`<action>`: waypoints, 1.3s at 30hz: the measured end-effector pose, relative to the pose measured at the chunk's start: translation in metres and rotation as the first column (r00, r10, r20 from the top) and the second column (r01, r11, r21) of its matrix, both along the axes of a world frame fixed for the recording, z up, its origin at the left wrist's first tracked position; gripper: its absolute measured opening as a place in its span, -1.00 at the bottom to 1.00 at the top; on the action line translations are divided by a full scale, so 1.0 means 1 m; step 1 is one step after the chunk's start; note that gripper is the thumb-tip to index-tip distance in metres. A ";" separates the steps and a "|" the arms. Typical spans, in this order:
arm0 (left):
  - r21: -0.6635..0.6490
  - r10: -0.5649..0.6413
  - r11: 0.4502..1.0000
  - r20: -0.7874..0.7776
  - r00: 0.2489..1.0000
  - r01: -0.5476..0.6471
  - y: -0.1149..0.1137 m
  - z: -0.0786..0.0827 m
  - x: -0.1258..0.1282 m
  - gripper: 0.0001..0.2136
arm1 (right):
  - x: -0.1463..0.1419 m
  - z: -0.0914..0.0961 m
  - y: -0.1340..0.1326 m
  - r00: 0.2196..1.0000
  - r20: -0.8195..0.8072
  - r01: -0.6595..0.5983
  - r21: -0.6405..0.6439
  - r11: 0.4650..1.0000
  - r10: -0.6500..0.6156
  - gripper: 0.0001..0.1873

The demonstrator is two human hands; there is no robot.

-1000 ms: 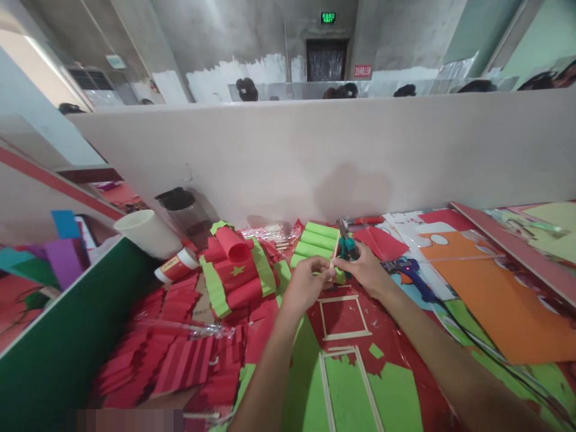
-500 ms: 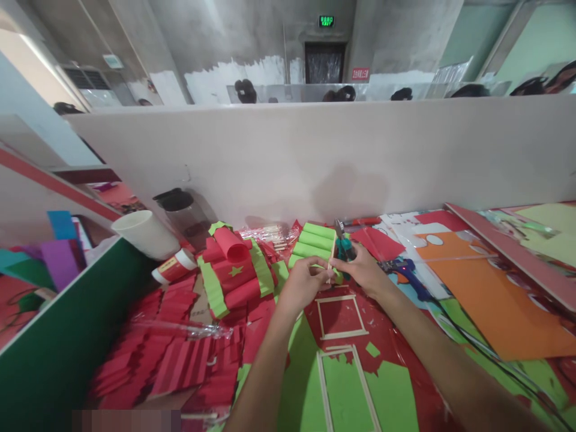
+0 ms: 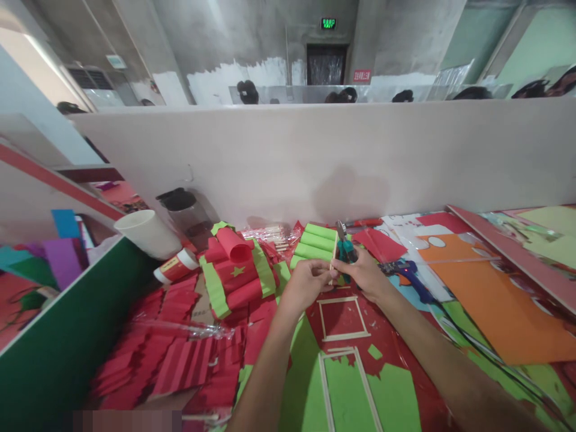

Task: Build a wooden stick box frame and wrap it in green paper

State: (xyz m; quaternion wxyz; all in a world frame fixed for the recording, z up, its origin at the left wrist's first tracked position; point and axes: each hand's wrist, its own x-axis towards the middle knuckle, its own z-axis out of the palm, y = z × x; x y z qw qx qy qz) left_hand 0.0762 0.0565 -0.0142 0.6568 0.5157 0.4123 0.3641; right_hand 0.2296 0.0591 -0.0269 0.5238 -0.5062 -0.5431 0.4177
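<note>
My left hand (image 3: pixel 308 283) is closed in a pinch on the lower part of a thin wooden stick (image 3: pixel 335 247) that stands nearly upright. My right hand (image 3: pixel 366 275) is wrapped round teal-handled cutting pliers (image 3: pixel 345 249), jaws pointing up. Its thumb and fingertips meet the left fingers at the stick's lower end. Just behind the hands lies a rolled, ridged green paper piece (image 3: pixel 315 241). Below them, a small square stick frame (image 3: pixel 344 318) rests on the red surface, and a longer stick frame (image 3: pixel 324 390) lies over green paper (image 3: pixel 396 396).
At right are a blue glue gun (image 3: pixel 416 285) with its cord and orange sheets (image 3: pixel 486 294). Folded red paper (image 3: pixel 180 366), a red-and-green paper model (image 3: pixel 238 270), a glue bottle (image 3: pixel 175 266) and a white cup (image 3: pixel 150 234) stand left. A white partition (image 3: pixel 270 156) closes off the back.
The view has shifted very slightly. Both hands keep their holds on the stick and the pliers, with hardly any movement.
</note>
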 end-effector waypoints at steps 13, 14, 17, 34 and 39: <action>-0.016 0.003 1.000 -0.031 1.000 -0.004 0.000 0.000 -0.002 -0.85 | 0.000 0.009 -0.002 0.985 0.170 -0.023 0.058 0.998 0.013 -0.77; -0.021 0.003 1.000 -0.017 1.000 -0.003 0.000 -0.001 -0.002 -0.84 | 0.000 0.010 -0.002 0.984 0.175 -0.027 0.065 0.998 0.015 -0.76; -0.025 0.000 1.000 0.019 1.000 0.000 0.000 -0.002 -0.002 -0.82 | 0.004 0.014 -0.002 0.986 0.164 -0.041 0.069 0.997 0.029 -0.70; -0.039 0.007 0.999 0.120 0.993 -0.002 0.002 0.002 -0.012 -0.72 | 0.029 0.043 -0.012 0.939 0.288 -0.201 0.025 0.979 0.186 -0.72; -0.024 -0.051 0.998 0.067 0.996 0.052 -0.005 0.009 -0.008 -0.72 | 0.007 0.033 -0.011 0.968 0.210 -0.154 0.068 0.986 0.137 -0.75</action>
